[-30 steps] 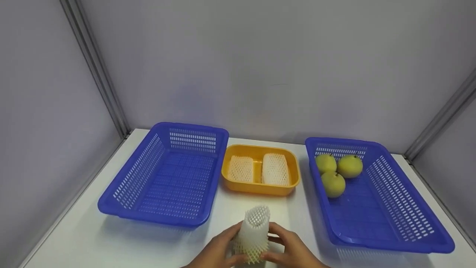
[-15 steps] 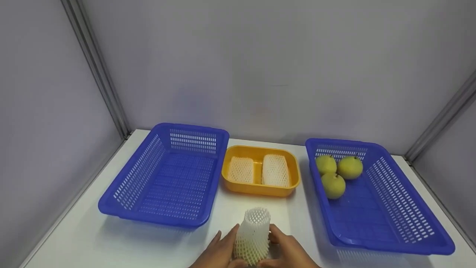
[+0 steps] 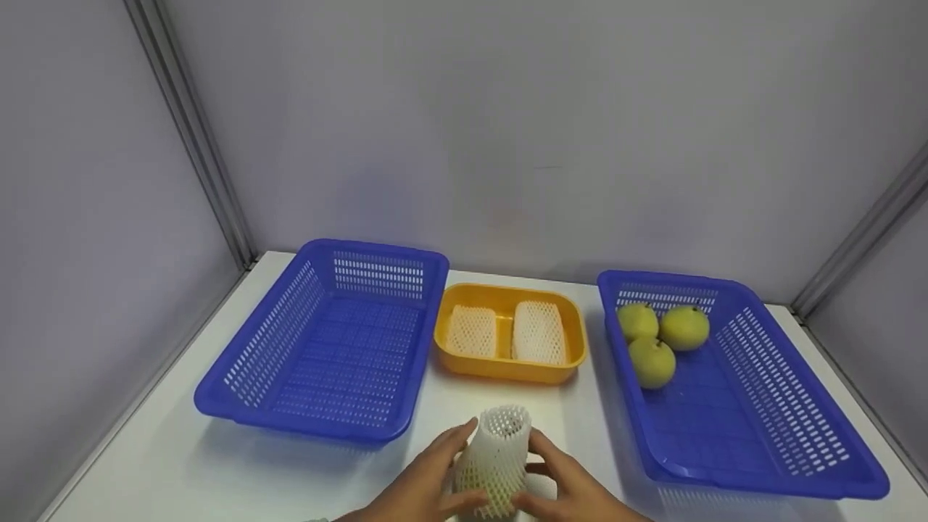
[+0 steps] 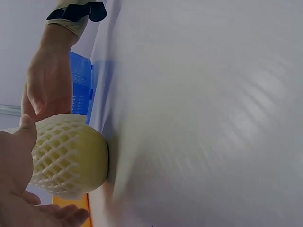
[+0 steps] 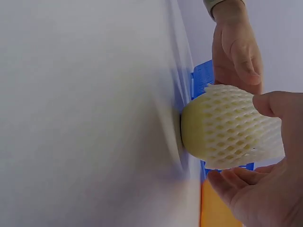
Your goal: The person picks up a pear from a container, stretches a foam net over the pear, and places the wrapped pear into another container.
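In the head view a white foam net sleeve [image 3: 500,457] stands upright near the front edge, its mouth facing up. Inside it is a yellow-green pear [image 4: 96,158], whose lower part shows bare below the net in both wrist views, down at the table. My left hand [image 3: 417,484] curves round the left side of the sleeve, thumb at the front, index finger raised beside the mouth. On the opposite side my right hand [image 3: 573,482] holds the sleeve between thumb and fingers. The right wrist view shows its thumb [image 5: 270,103] overlapping the net.
A blue basket [image 3: 304,428] stands at the left. Another blue basket [image 3: 754,486], at the right, holds several pears [image 3: 652,362]. Between them an orange tub [image 3: 507,370] contains two foam net sleeves [image 3: 538,333]. Walls [image 3: 507,145] enclose the white table [image 3: 239,478].
My hands slid down along the sleeve, then came back up with fingers more spread. The sleeve's mouth, tilted and narrower a second ago, is now rounder and more upright.
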Demonstrator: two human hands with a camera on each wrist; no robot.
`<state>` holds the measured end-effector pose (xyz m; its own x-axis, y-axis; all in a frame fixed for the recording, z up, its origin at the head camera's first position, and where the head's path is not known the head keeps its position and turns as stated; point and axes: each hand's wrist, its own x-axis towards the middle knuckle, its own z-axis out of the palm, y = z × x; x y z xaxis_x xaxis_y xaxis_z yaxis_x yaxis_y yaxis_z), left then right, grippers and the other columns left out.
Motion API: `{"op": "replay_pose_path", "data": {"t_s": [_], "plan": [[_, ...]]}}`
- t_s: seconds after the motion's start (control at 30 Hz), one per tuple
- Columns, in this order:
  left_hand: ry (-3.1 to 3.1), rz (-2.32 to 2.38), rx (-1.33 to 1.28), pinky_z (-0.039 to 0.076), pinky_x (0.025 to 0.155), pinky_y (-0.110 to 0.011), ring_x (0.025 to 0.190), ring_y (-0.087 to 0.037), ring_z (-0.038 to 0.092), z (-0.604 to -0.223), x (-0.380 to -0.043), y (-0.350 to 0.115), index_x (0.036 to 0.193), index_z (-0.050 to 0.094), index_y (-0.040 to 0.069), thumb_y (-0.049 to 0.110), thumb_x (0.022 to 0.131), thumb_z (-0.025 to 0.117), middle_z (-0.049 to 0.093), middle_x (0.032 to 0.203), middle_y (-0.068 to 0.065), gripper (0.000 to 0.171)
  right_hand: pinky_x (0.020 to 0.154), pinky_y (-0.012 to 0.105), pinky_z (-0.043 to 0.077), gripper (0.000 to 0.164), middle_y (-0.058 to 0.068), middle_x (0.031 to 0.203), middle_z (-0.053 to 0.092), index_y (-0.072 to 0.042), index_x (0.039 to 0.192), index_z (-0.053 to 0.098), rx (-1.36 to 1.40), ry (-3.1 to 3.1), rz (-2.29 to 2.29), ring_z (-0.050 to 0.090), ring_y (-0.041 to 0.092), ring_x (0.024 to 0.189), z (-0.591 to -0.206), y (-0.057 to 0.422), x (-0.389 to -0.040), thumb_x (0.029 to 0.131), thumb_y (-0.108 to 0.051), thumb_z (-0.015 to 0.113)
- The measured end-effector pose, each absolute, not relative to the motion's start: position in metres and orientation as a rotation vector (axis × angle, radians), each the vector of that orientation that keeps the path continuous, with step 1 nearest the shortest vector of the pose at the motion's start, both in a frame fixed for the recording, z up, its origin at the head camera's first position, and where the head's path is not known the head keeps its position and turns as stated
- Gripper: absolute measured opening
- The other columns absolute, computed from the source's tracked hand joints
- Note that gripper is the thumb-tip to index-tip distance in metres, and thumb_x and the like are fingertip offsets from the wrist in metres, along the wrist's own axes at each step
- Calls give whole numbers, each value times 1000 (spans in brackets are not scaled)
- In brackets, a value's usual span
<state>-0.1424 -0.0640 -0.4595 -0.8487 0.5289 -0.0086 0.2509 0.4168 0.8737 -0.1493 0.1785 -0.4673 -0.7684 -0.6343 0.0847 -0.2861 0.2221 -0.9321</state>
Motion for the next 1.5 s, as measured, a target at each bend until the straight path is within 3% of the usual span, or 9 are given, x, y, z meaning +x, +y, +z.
{"op": "replay_pose_path", "data": {"t_s": [0.1, 0.27, 0.4, 0.6, 0.77, 1.03, 1.23, 1.43, 1.5], "plan": [[2325, 1468, 627, 43, 98, -39, 124, -25, 45, -459, -145, -61, 143, 35, 14, 40, 78, 72, 43, 139, -4, 80, 100, 37, 41, 65, 9, 147, 34, -15, 147, 25, -847, 2169, -1571, 35, 12, 131, -467, 177, -149, 92, -20, 60], [2313, 1461, 590, 37, 103, -46, 123, -22, 47, -465, -147, -60, 140, 39, 13, 36, 73, 78, 49, 135, -1, 81, 98, 45, 42, 60, 13, 142, 40, -12, 144, 33, -882, 2214, -1526, 39, 11, 128, -472, 177, -149, 92, -24, 60], [2334, 1417, 593, 35, 104, -48, 125, -24, 46, -471, -146, -60, 145, 32, 13, 36, 72, 79, 47, 138, -2, 89, 97, 49, 42, 61, 12, 139, 44, -12, 141, 36, -901, 2218, -1522, 42, 17, 127, -476, 178, -149, 89, -24, 64], [2448, 1126, 608, 27, 103, -61, 134, -44, 26, -483, -141, -60, 150, 2, 8, 61, 79, 60, 28, 149, -18, 105, 93, 46, 46, 72, 14, 138, 45, -8, 144, 31, -824, 2235, -1490, 48, 26, 122, -483, 176, -148, 85, -26, 68], [2491, 989, 558, 27, 103, -61, 133, -48, 24, -489, -139, -60, 150, -1, 7, 68, 79, 54, 28, 149, -19, 109, 88, 36, 50, 77, 21, 134, 47, -1, 145, 23, -876, 2217, -1508, 55, 25, 115, -491, 173, -148, 86, -22, 68], [2299, 1275, 577, 15, 109, -59, 140, -32, 12, -480, -137, -67, 150, -7, 16, 59, 83, 57, 8, 155, -12, 103, 100, 37, 38, 80, 5, 147, 34, -25, 149, 17, -871, 2147, -1553, 38, 22, 130, -487, 174, -145, 88, -17, 66], [2401, 1417, 770, 26, 107, -54, 136, -29, 28, -474, -142, -63, 151, 13, 15, 50, 90, 53, 25, 151, -8, 81, 104, 52, 33, 77, 10, 153, 19, -21, 150, 13, -971, 2253, -1500, 24, 24, 137, -475, 179, -145, 91, -18, 62], [2355, 1466, 780, 32, 106, -48, 130, -25, 38, -475, -147, -60, 144, 32, 14, 43, 87, 59, 40, 142, -4, 70, 106, 27, 31, 65, 10, 149, 30, -14, 149, 21, -1011, 2201, -1515, 28, 12, 135, -477, 177, -147, 95, -20, 56], [2333, 1464, 751, 32, 106, -48, 130, -25, 38, -476, -147, -60, 144, 33, 16, 42, 84, 62, 41, 141, -3, 71, 105, 27, 33, 64, 11, 146, 35, -12, 147, 25, -1002, 2186, -1532, 33, 11, 132, -480, 178, -148, 93, -20, 58]]}}
